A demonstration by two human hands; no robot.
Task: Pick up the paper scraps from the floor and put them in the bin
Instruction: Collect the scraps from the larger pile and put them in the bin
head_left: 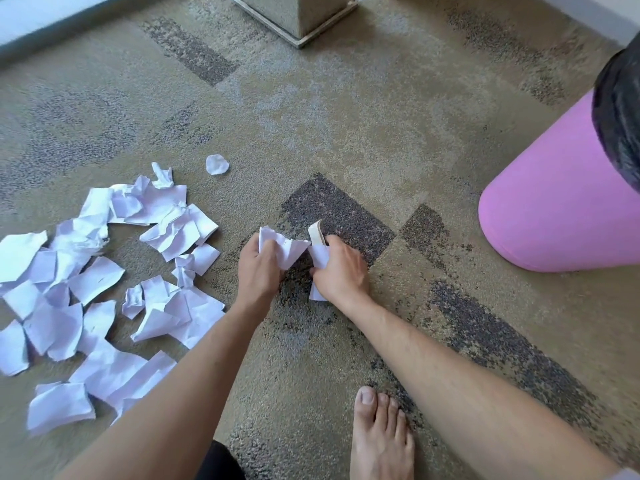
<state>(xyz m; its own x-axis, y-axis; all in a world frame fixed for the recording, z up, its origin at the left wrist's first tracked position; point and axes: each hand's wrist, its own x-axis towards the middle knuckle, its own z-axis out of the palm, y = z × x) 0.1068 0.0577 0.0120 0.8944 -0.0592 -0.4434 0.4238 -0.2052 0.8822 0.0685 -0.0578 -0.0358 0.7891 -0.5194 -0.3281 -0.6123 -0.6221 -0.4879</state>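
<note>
Several torn and crumpled white paper scraps (86, 289) lie spread over the carpet at the left. A small round scrap (217, 164) lies apart, farther back. My left hand (258, 271) grips a crumpled white scrap (282, 249) just above the floor in the middle. Beside it, almost touching, my right hand (341, 271) holds other white scraps (318, 258), one piece curling up above the thumb. The pink bin (554, 209) with a black liner (620, 116) stands at the right, well away from both hands; its opening is out of view.
My bare foot (381, 434) rests on the patterned carpet (346, 116) near the bottom edge. A carpet-covered block on a pale base (301, 19) stands at the top middle. A pale wall edge (52, 19) runs along the top left.
</note>
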